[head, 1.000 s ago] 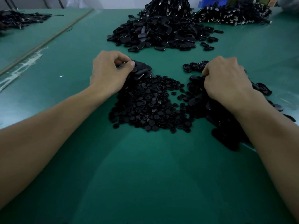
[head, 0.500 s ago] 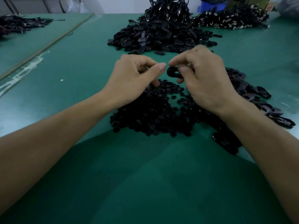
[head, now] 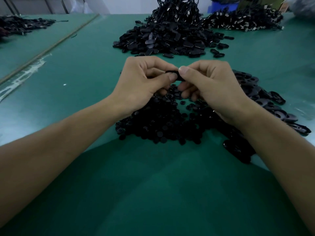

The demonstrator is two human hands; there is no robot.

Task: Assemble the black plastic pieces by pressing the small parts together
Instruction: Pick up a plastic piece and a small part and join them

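My left hand and my right hand meet above the table, thumbs tip to tip, both pinching one black plastic piece. Fingers hide most of that piece. Beneath the hands lies a heap of small round black parts. To the right of it, partly under my right forearm, is a pile of larger flat oval black pieces with holes.
A green table mat covers the work surface. A big pile of black oval parts sits farther back, with a heap of metal-tipped black parts at the back right and another dark heap at the far left.
The hands left the two piles, rose and came together. The right hand brought an oval piece to the left hand, and both thumbs now press on it.
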